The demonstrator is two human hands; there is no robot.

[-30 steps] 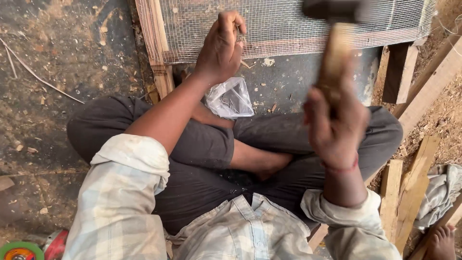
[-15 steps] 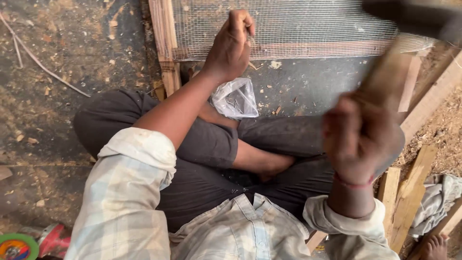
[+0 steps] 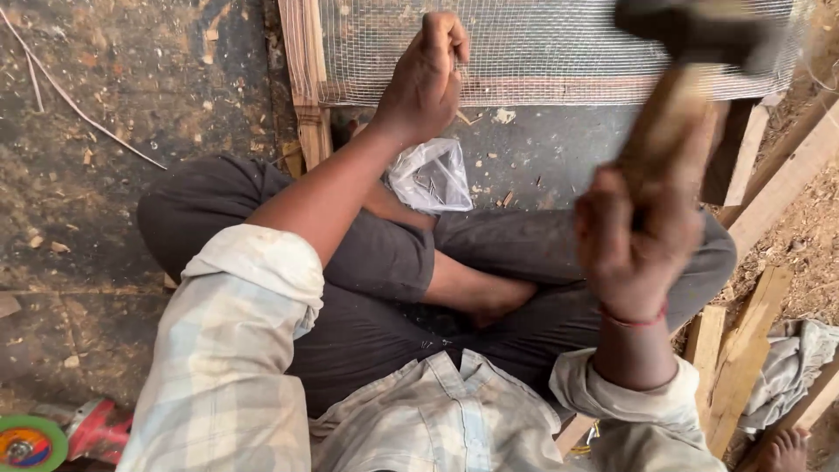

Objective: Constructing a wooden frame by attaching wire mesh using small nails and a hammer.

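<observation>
While the left hand [image 3: 426,83] pinches something small against the wooden frame [image 3: 308,87] at about twelve o'clock, too small to tell but held like a nail, its grip is clenched tight at the edge of the wire mesh [image 3: 542,44]. At two o'clock the right hand [image 3: 636,232] is clenched around the wooden handle of a hammer [image 3: 677,87], its dark head blurred near the top edge. Compared with a second ago, the hammer has swung from nearly over the lap out to the right and higher, and the blur has grown, so I judge this to be the raised part of a stroke rather than a rest. The left hand has barely shifted along the frame rail, which suggests the same spot is being worked. A clear plastic bag [image 3: 430,177] lies on the floor just below the frame, against the crossed legs. Loose wooden battens [image 3: 738,350] lie at four o'clock, and a small grinder with a green disc [image 3: 31,441] at eight o'clock
</observation>
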